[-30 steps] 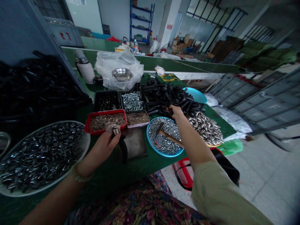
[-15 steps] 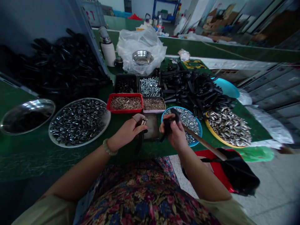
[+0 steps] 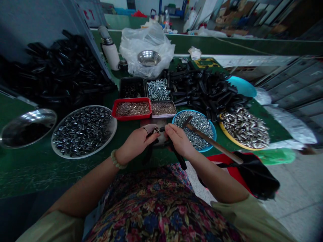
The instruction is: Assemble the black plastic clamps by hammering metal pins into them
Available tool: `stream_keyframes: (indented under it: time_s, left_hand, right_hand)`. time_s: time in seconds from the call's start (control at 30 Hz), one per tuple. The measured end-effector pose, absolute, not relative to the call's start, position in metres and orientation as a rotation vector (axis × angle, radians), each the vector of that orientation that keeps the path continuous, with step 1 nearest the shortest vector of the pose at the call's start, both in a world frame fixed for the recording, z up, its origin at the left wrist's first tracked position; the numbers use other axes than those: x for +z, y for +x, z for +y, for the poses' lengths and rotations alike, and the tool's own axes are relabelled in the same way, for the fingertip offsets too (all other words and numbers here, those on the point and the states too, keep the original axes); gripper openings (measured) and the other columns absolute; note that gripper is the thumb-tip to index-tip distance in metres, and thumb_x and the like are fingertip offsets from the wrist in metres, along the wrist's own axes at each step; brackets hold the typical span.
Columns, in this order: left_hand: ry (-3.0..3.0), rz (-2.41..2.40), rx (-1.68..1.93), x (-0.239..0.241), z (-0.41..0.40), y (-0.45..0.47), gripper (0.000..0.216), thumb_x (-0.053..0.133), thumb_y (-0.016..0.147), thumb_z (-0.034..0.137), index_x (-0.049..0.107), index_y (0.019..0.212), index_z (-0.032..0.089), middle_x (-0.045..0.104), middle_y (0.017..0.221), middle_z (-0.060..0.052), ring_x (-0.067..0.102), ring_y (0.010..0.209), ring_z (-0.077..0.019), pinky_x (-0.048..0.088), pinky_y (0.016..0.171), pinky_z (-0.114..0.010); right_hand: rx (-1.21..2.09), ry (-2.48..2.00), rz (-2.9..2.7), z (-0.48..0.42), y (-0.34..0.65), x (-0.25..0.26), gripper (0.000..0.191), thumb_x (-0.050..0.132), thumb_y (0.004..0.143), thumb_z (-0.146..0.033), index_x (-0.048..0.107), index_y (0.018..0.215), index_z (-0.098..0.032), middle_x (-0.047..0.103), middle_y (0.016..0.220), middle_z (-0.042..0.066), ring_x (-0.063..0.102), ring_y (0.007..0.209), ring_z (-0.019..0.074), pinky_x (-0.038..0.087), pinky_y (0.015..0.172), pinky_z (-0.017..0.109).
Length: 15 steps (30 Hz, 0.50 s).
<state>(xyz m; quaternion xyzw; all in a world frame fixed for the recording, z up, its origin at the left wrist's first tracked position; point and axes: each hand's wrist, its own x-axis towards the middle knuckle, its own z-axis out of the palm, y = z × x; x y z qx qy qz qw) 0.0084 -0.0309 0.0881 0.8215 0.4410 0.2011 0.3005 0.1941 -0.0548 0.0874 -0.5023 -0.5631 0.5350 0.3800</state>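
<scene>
My left hand (image 3: 137, 143) is closed around a black handle part, its dark lower end hanging below the fingers. A small metal coil spring (image 3: 156, 129) shows at the thumb and fingertips. Close to its right, my right hand (image 3: 179, 139) grips a second black handle part (image 3: 180, 158), which slants down past the palm. That part's narrow tip points at the spring; whether they touch I cannot tell. Beneath the hands is a flat grey metal plate (image 3: 161, 139). A hammer (image 3: 214, 144) lies across the blue bowl (image 3: 215, 134) of small metal nuts.
Ahead stand a red tray (image 3: 114, 116) of copper-coloured pins, a pale tray (image 3: 164, 116) of tiny parts and a tray of bolts (image 3: 158, 90). Black handles (image 3: 202, 85) are heaped behind. A white bowl (image 3: 57, 153) of metal rings sits left, a yellow bowl (image 3: 224, 133) of cylinders right.
My right hand has moved left and turned, bringing its black handle part up against or near the spring in my left hand. The view has shifted slightly.
</scene>
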Motion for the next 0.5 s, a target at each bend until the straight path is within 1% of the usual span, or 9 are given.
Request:
stream_keyframes:
  time_s: [0.1,0.17,0.23,0.37,0.5]
  left_hand:
    - [2.298,1.183,0.393,0.087,-0.03,0.006,0.035,0.041,0.094,0.046,0.061,0.105,0.019,0.068,0.099,-0.007,0.063,0.086,-0.0209,0.044,0.076,-0.03]
    - [2.335,1.169,0.335,0.087,-0.03,0.006,0.035,0.041,0.094,0.045,0.062,0.105,0.018,0.068,0.096,-0.007,0.063,0.083,-0.0206,0.044,0.074,-0.03]
    - [2.311,1.161,0.369,0.087,-0.031,0.008,0.035,0.04,0.095,0.044,0.061,0.106,0.018,0.068,0.093,-0.007,0.063,0.082,-0.0201,0.045,0.074,-0.029]
    - [2.194,1.233,0.489,0.078,-0.035,0.017,0.034,0.039,0.096,0.043,0.06,0.107,0.018,0.068,0.095,-0.006,0.063,0.086,-0.0205,0.045,0.078,-0.03]
    - [2.117,1.261,0.539,0.064,-0.035,0.024,0.033,0.039,0.096,0.04,0.06,0.106,0.017,0.068,0.098,-0.008,0.064,0.091,-0.0217,0.046,0.082,-0.031]
  right_hand:
    - [1.163,-1.289,-1.677,-0.053,0.196,0.09,0.043,0.039,0.093,-0.054,0.042,0.066,-0.022,0.04,0.06,-0.005,0.042,0.054,0.0104,0.033,0.048,0.023]
    - [1.088,-1.291,-1.74,-0.052,0.194,0.09,0.043,0.038,0.094,-0.052,0.043,0.065,-0.021,0.042,0.061,-0.004,0.042,0.058,0.0111,0.032,0.052,0.024]
    - [1.075,-1.321,-1.68,-0.052,0.189,0.088,0.042,0.037,0.095,-0.052,0.042,0.066,-0.022,0.041,0.061,-0.004,0.042,0.057,0.0113,0.031,0.052,0.024]
    - [1.039,-1.382,-1.492,-0.055,0.174,0.078,0.042,0.035,0.095,-0.051,0.041,0.066,-0.023,0.04,0.059,-0.004,0.041,0.055,0.0117,0.033,0.052,0.025]
    - [0.98,-1.36,-1.363,-0.059,0.161,0.06,0.04,0.035,0.095,-0.051,0.041,0.068,-0.023,0.042,0.064,-0.003,0.043,0.06,0.013,0.036,0.057,0.025]
